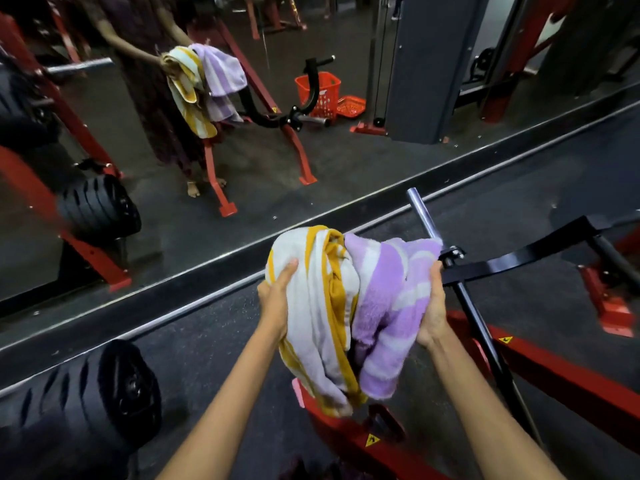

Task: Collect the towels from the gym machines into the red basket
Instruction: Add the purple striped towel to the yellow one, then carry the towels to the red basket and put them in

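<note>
Holding two bunched towels in front of the chest, the person stands facing a wall mirror (214,140). The left hand (277,299) grasps the yellow-striped towel (311,306), fingers curled into its upper fold; the right hand (433,306) clasps the purple-striped towel (388,306) from the outer side. The two towels press together between the hands, just beside the black machine arm (519,261) and its chrome peg (420,216).

Handling, as a judgement: both are soft terry, light and limp, not slippery and not fragile. They will sag and trail wherever unsupported, so a full-handed grasp through the bunched middle, as here, should serve better than a pinch at a corner.

Orientation: each bundle hangs with its long axis roughly vertical, loose ends pointing down toward the red machine frame (554,372); the yellow one's tail drops lowest.

The red basket (320,93) appears only as a reflection, standing on the floor, apparently with its lid lying beside it; it probably lies behind the person, though its true place cannot be told. Both towels remain outside it.
</note>
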Demonstrator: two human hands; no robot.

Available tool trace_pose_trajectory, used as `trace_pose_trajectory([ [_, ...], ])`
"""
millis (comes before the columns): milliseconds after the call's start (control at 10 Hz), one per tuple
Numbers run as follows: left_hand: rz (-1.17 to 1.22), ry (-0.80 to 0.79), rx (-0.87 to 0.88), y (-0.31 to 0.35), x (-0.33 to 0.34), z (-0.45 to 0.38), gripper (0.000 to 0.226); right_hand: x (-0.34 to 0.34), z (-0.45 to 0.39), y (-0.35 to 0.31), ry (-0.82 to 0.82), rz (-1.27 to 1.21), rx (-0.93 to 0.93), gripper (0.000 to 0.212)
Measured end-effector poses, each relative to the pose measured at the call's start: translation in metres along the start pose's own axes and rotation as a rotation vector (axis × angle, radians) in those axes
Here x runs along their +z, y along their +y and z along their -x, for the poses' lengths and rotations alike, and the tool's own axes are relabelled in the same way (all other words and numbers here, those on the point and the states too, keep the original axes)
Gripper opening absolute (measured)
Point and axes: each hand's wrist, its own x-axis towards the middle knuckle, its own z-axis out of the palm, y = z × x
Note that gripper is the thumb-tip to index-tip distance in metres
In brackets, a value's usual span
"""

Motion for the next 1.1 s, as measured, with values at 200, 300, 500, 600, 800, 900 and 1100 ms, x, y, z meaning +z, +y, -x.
trace_pose_trajectory([
  [200, -0.096, 0.032, 0.144, -0.003, 0.001, 0.002, 0.014, 0.007, 0.025, -0.005, -0.112, 0.074, -0.038, 0.084],
  [300, -0.128, 0.002, 0.167, -0.008, 0.009, 0.003, 0.017, 0.022, 0.036, -0.005, -0.03, 0.127, -0.318, 0.074],
  [500, -0.194, -0.219, 0.103, -0.021, 0.033, 0.018, 0.036, 0.034, 0.053, 0.012, 0.256, 0.369, -0.286, 0.102],
  [600, -0.216, -0.381, 0.096, -0.022, 0.034, 0.026, 0.044, 0.046, 0.072, 0.014, 0.408, 0.293, -0.343, 0.083],
  [800, -0.318, -0.789, 0.095, -0.029, 0.026, 0.036, 0.052, 0.035, 0.113, 0.053, 0.434, 0.006, -0.398, 0.063],
  [900, -0.388, -0.949, 0.082, -0.041, 0.025, 0.059, 0.052, 0.01, 0.147, 0.077, 0.562, -0.034, -0.474, 0.088],
  [1100, -0.565, -1.247, 0.025, -0.076, 0.029, 0.146, 0.037, -0.011, 0.255, 0.109, 0.913, -0.207, -0.651, 0.071],
])
